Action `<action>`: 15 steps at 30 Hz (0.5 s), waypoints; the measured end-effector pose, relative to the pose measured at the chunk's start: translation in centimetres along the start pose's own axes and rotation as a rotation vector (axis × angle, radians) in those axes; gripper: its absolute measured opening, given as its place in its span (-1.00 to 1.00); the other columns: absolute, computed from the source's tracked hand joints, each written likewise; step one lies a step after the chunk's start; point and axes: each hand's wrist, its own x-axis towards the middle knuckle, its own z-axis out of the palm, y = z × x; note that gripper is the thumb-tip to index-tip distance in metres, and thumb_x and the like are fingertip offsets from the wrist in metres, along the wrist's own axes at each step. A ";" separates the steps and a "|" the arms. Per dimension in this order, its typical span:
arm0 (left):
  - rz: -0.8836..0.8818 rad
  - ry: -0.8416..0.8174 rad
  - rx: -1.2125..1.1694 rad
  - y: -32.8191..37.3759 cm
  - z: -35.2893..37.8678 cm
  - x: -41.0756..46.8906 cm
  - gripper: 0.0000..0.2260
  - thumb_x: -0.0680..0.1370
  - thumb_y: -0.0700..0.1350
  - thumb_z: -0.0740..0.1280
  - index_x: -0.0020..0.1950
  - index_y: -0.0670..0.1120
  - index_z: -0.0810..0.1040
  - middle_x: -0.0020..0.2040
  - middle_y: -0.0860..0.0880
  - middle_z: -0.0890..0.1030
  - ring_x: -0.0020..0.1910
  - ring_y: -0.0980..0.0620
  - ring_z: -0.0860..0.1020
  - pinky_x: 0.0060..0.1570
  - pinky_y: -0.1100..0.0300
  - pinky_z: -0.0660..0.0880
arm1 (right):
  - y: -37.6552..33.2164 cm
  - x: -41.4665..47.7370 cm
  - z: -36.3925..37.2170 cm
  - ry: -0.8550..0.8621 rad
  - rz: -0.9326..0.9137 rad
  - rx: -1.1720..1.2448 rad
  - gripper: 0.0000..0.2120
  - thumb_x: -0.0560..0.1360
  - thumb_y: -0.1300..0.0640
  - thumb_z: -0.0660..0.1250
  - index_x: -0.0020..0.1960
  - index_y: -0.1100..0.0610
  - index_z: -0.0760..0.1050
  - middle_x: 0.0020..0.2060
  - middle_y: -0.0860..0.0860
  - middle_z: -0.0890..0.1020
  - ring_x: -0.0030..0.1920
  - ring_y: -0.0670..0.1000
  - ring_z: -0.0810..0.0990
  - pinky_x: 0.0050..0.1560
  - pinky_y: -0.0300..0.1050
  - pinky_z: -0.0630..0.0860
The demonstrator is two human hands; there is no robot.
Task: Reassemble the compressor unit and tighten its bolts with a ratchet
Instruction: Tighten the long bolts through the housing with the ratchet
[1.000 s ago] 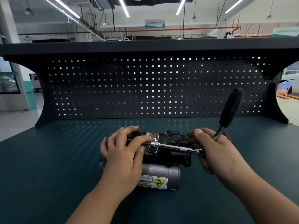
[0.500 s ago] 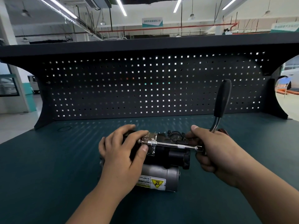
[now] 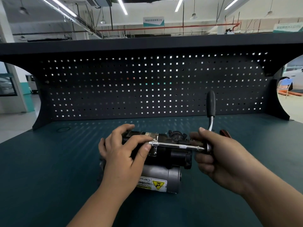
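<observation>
While the compressor unit (image 3: 165, 158) lies on its side mid-bench (image 3: 49, 169), both hands are on the job. Left hand (image 3: 122, 154) is draped over the unit's left end, fingers curled down over the black housing; index finger & thumb close in a narrow pinch on the socket end of the chrome extension bar (image 3: 177, 145), w/ the thumb tip under it. Bar runs approx. level, left to right, across the front of the black body, just below a patch of silver tape (image 3: 153, 136). Right hand (image 3: 219, 159) is closed round the ratchet (image 3: 211, 105) at its head, where the bar plugs in: thumb up on top, fingers wrapped beneath, head itself mostly hidden in the grip. Ratchet's black handle stands nearly upright above that hand, in front of the pegboard (image 3: 147, 89). Grey cylinder of the unit is the part nearest the camera, w/ a yellow-triangle warning label (image 3: 152, 184) on it. A red-brown item (image 3: 225, 133) peeks out behind the right hand; can't tell what it is. Small dark ring (image 3: 63, 129) lies on the bench far left, well apart from the unit.
</observation>
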 end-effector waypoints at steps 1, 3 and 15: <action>0.001 0.000 -0.005 0.0 0.0 0.0 -0.78 0.48 0.25 0.14 0.10 0.39 0.44 0.15 0.37 0.24 0.20 0.35 0.13 0.35 -0.32 0.05 | 0.7 0.2 -0.2 0.032 -0.115 -0.118 -0.79 0.58 0.03 0.23 -0.12 0.13 0.52 -0.51 -0.04 0.43 -0.61 -0.09 0.25 -0.65 -0.25 0.21; 0.005 0.000 -0.017 -0.2 0.1 0.0 -0.80 0.48 0.26 0.14 0.07 0.42 0.43 0.19 0.37 0.26 0.24 0.48 0.05 0.37 -0.29 0.03 | 1.9 0.4 -0.7 0.092 -0.374 -0.418 -0.77 0.56 -0.06 0.20 -0.11 0.03 0.56 -0.53 -0.10 0.44 -0.57 -0.07 0.33 -0.54 -0.17 0.32; 0.015 0.021 -0.008 -0.1 0.1 0.2 -0.84 0.48 0.22 0.17 -0.02 0.36 0.51 0.07 0.32 0.31 0.16 0.19 0.20 0.33 -0.30 0.08 | 1.8 2.0 -4.0 0.129 -1.309 -1.237 -0.67 0.53 -0.14 0.17 0.20 0.01 0.37 -0.13 -0.21 0.51 -0.16 -0.05 0.54 -0.18 -0.31 0.40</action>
